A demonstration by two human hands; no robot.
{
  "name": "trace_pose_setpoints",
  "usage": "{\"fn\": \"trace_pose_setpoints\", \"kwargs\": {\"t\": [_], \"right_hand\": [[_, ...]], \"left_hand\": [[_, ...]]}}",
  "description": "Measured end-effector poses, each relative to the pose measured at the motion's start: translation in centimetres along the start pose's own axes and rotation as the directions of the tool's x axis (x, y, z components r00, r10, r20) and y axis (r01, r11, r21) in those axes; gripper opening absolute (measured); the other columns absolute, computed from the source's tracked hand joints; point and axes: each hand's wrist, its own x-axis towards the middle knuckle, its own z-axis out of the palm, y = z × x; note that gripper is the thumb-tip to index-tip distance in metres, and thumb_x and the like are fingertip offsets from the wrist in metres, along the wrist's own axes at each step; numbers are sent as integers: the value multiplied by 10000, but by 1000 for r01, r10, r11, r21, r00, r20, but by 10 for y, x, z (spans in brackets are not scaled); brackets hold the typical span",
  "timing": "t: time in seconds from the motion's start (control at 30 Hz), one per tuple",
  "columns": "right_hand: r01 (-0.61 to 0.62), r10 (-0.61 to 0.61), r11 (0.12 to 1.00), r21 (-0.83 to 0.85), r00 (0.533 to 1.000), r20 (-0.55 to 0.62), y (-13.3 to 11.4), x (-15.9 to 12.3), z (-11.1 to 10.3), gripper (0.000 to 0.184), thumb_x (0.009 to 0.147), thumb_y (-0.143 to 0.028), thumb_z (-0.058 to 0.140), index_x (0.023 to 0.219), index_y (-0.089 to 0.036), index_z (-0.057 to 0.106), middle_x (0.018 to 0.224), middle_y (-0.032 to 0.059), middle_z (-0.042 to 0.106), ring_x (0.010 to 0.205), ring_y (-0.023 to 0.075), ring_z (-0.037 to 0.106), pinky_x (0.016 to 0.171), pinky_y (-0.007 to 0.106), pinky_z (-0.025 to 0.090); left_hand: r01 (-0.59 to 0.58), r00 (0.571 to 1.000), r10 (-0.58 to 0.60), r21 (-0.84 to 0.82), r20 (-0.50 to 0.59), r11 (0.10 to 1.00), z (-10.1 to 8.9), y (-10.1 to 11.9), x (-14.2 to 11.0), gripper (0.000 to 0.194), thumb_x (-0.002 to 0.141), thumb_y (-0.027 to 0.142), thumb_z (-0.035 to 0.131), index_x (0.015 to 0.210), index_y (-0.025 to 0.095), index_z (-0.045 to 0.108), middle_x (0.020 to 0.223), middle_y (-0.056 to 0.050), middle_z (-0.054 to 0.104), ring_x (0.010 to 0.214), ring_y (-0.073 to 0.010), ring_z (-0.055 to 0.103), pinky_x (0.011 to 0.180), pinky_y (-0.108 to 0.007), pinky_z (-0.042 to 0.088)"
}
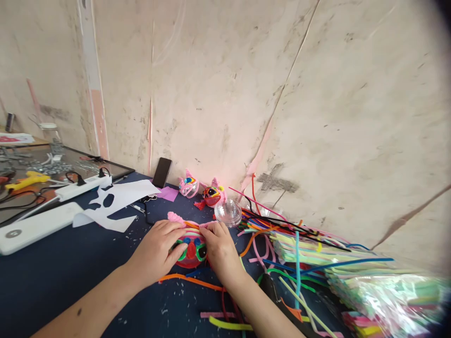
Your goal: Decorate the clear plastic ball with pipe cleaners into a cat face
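Round, red-green-and-pink fuzzy-wire craft face [190, 251] held over dark blue, flat bench [88, 277]; upper edge pinched by nearly closed fingers of left hand [159, 247] and right hand [220, 249]. Trim could be knocked askew if uneven thumb pressure is applied.

One head-worn camera looks from above and behind the hands [158, 246], facing forward and down over the tabletop [42, 291]. It sits near enough that both forearms [102, 295] enter from below; beyond the hands, the wall [211, 84] fills the upper half.
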Motion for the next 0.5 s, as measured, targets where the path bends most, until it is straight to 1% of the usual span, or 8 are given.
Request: {"fn": "trace_pose_setpoints", "kwargs": {"t": [0.13,0.37,0.5], "right_hand": [[-14,14,1000,13,1000,-6,2,0,2,251,900,-55,444,992,-154,656,855,82,593,799,200,498,733,349,469],[-14,17,998,64,999,-45,5,-1,6,246,891,-62,453,953,-178,660,850,70,592,794,195,507,710,340,473],[11,-6,998,66,997,-71,7,0,6,278,885,-47,431,951,-191,659,824,59,573,764,186,493,682,317,465]], "left_hand": [[70,994,-70,0,-89,998,5,-4,-2,232,910,231,449,1089,170,583,1051,-96,671,977,-224,611,858,-388,505],[89,992,-92,-32,-91,995,4,-5,-2,267,901,118,373,1058,186,578,1044,-75,661,968,-198,616,865,-348,506],[120,985,-128,-74,-114,990,0,-3,-1,256,875,92,365,1007,191,560,947,-68,637,882,-184,625,774,-305,522]]}}
